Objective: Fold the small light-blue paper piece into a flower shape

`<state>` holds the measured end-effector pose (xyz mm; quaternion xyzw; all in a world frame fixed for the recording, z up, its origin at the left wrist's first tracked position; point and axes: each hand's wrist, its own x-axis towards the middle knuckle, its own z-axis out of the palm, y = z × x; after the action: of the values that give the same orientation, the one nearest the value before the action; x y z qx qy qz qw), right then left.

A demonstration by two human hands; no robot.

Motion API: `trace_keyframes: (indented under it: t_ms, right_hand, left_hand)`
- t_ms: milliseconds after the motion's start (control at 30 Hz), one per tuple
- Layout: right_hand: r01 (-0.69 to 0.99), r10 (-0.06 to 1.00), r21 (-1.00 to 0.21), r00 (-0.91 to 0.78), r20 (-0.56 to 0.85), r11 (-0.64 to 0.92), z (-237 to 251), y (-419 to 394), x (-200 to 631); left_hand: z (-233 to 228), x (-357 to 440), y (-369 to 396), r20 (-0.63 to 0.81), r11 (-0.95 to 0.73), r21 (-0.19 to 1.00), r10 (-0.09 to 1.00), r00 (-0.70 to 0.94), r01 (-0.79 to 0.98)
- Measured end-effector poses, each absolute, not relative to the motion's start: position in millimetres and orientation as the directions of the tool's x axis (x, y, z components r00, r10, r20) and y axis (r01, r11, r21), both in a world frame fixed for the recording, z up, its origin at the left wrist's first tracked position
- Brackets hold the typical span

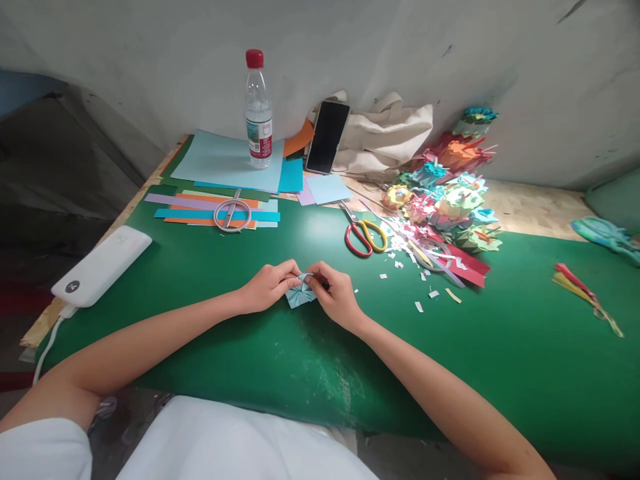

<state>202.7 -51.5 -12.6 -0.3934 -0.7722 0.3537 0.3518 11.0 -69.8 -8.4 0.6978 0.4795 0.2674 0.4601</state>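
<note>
Between my two hands is a small piece of folded light-blue paper (301,295), with creases running out from its middle. My left hand (270,287) pinches its upper left edge between thumb and fingers. On the other side, my right hand (334,288) grips the upper right edge, its fingers curled; part of the paper is hidden behind them. Both hands are low over the green table top (225,360). Beyond my right hand lie scissors (366,239) with one red and one yellow handle, their blades pointing away from me.
Paper strips (175,215) under a ring-shaped tape roll (233,215) lie at the left. Behind stand a water bottle (259,120) and a phone (327,137). Folded paper flowers (460,200) and white scraps (395,241) fill the right back. A power bank (103,265) sits left.
</note>
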Motion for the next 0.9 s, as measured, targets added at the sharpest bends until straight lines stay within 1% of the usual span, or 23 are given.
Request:
trace_keyframes:
  t_ms: [633,900]
  right_hand:
    - [0.307,0.882,-0.883,-0.425,0.206,0.355,-11.9,-50.8,202.5]
    - [0.317,0.884,-0.893,-0.438,0.161,0.32,-10.8,-51.1,203.0]
  left_hand:
    - [-8.1,11.3,-68.6,-0.064,-0.096,0.922,0.918,0.39,0.376]
    - [-9.1,11.7,-68.9,-0.07,-0.085,0.926,0.918,0.391,0.367]
